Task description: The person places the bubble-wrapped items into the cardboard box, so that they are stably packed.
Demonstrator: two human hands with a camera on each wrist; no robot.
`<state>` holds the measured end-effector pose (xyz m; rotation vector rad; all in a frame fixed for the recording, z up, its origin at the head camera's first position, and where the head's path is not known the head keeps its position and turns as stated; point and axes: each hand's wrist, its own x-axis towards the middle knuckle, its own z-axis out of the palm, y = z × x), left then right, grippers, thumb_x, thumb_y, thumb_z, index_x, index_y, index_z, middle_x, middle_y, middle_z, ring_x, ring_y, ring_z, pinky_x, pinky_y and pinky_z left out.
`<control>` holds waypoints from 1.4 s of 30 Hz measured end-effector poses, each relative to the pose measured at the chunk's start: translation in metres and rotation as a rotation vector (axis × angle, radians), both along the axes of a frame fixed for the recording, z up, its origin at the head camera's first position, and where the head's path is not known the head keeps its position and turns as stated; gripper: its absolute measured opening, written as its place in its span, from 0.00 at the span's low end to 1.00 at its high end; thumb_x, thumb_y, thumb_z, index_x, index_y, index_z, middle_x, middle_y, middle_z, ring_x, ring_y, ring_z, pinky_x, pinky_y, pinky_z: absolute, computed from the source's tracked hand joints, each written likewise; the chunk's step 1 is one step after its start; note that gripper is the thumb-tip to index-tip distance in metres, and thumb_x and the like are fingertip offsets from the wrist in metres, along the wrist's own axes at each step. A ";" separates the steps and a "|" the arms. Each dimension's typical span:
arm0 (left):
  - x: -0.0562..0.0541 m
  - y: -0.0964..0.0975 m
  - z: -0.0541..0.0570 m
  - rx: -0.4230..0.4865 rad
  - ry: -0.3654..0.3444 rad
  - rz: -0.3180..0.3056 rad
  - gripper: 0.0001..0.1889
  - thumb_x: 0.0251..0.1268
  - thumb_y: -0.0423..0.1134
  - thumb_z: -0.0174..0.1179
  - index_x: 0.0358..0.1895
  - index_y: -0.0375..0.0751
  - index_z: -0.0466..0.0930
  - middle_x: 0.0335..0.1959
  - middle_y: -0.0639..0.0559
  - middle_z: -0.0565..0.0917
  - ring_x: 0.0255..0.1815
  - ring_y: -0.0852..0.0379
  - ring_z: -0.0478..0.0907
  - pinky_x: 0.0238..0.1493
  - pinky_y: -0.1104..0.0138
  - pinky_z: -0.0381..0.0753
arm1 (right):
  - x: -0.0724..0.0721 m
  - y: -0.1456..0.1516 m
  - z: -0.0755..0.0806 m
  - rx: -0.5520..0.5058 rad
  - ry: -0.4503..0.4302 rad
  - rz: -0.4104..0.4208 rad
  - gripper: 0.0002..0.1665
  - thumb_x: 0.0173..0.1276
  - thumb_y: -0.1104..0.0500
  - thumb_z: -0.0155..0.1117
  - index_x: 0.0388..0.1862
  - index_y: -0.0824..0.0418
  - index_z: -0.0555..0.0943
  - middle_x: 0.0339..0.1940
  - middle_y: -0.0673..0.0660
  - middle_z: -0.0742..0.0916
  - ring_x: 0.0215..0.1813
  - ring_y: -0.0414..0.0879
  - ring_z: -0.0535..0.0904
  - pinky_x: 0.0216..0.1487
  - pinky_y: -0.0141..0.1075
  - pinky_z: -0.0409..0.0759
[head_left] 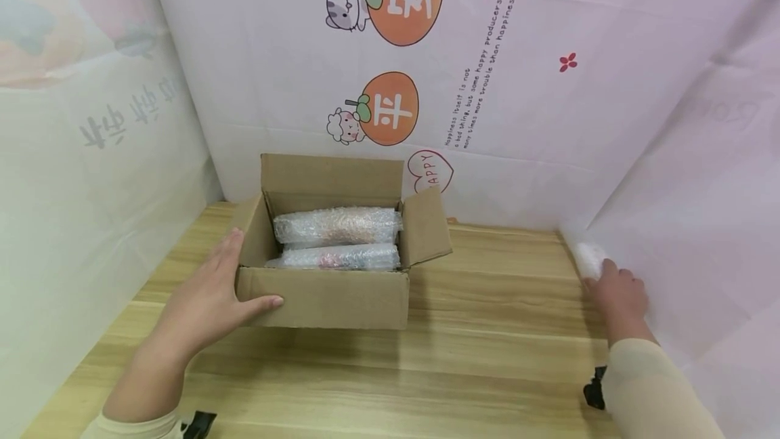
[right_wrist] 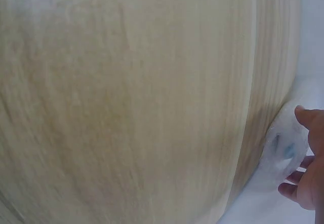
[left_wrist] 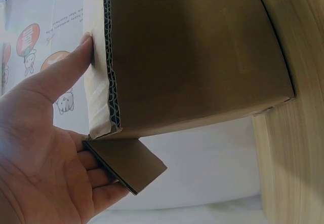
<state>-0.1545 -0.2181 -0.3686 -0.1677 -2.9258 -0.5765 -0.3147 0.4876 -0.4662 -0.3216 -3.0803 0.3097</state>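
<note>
An open cardboard box (head_left: pixel 323 298) stands on the wooden table, its flaps spread. Two bubble-wrapped packages, one at the back (head_left: pixel 338 225) and one in front (head_left: pixel 341 257), lie side by side inside it. My left hand (head_left: pixel 204 297) holds the box at its near left corner. In the left wrist view the thumb lies along the front flap (left_wrist: pixel 98 82), and the fingers are behind the side flap (left_wrist: pixel 129 163). Far to the right, my right hand (head_left: pixel 621 293) grips another bubble-wrapped package (right_wrist: pixel 283 145) by the right wall, thumb on one side and fingers on the other.
Printed white sheeting (head_left: pixel 274 53) rises behind the table and along both sides. Bare wooden tabletop (head_left: pixel 500 303) lies between the box and the right hand. Black clips show at the left sleeve (head_left: pixel 199 424) and the right sleeve (head_left: pixel 594 388).
</note>
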 end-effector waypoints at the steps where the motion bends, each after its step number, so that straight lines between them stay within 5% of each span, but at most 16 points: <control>1: 0.000 0.000 0.000 0.001 0.000 0.000 0.68 0.48 0.81 0.54 0.79 0.40 0.28 0.81 0.38 0.38 0.78 0.32 0.46 0.68 0.33 0.56 | 0.000 0.000 0.000 0.000 0.007 -0.002 0.47 0.75 0.40 0.49 0.73 0.75 0.51 0.58 0.87 0.64 0.54 0.84 0.61 0.49 0.71 0.68; 9: 0.000 0.000 0.001 -0.003 0.000 0.001 0.68 0.48 0.81 0.54 0.79 0.40 0.28 0.81 0.38 0.38 0.78 0.31 0.46 0.67 0.32 0.56 | -0.002 -0.003 0.003 -0.030 0.021 -0.037 0.41 0.75 0.46 0.51 0.75 0.70 0.53 0.61 0.84 0.66 0.56 0.83 0.62 0.50 0.70 0.70; 22: 0.000 -0.002 -0.001 0.005 0.005 0.003 0.68 0.48 0.81 0.54 0.79 0.41 0.28 0.81 0.39 0.38 0.78 0.32 0.46 0.67 0.32 0.56 | 0.000 -0.020 0.013 -0.073 0.049 -0.045 0.41 0.76 0.40 0.47 0.77 0.65 0.54 0.66 0.81 0.63 0.58 0.83 0.63 0.46 0.70 0.73; 42: 0.000 -0.001 0.000 0.010 0.011 -0.001 0.68 0.48 0.80 0.54 0.79 0.40 0.29 0.81 0.39 0.38 0.78 0.32 0.46 0.69 0.33 0.56 | 0.007 -0.065 0.048 -0.039 0.283 0.072 0.37 0.75 0.39 0.48 0.74 0.58 0.64 0.66 0.76 0.70 0.60 0.78 0.66 0.52 0.71 0.70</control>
